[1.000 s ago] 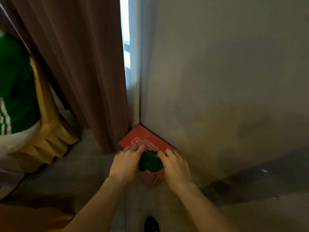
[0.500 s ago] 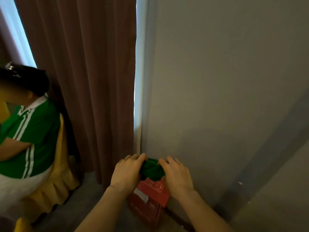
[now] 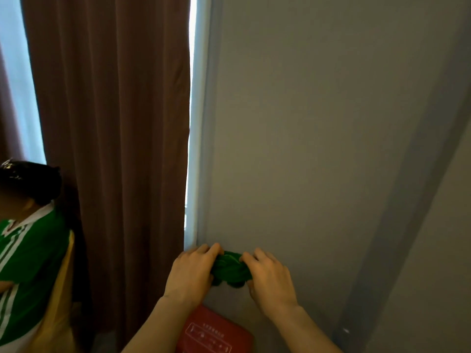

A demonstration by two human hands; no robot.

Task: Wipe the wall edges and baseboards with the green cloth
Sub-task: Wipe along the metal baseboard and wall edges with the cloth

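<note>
The green cloth (image 3: pixel 230 270) is bunched up between both my hands, pressed against the grey wall (image 3: pixel 305 149) close to its left vertical edge (image 3: pixel 204 174). My left hand (image 3: pixel 191 272) grips the cloth's left end, fingers curled over it. My right hand (image 3: pixel 267 277) grips the right end the same way. Most of the cloth is hidden under my fingers. No baseboard is visible in this view.
A brown curtain (image 3: pixel 114 149) hangs left of the wall edge, with a bright window strip (image 3: pixel 192 123) between them. A red box (image 3: pixel 214 332) sits below my hands. A seated person in a green striped shirt (image 3: pixel 28 263) is at the far left.
Both hands have carried the cloth up from the top of the red box onto the wall near its edge. My view has tilted upward, so the floor has dropped out of sight.
</note>
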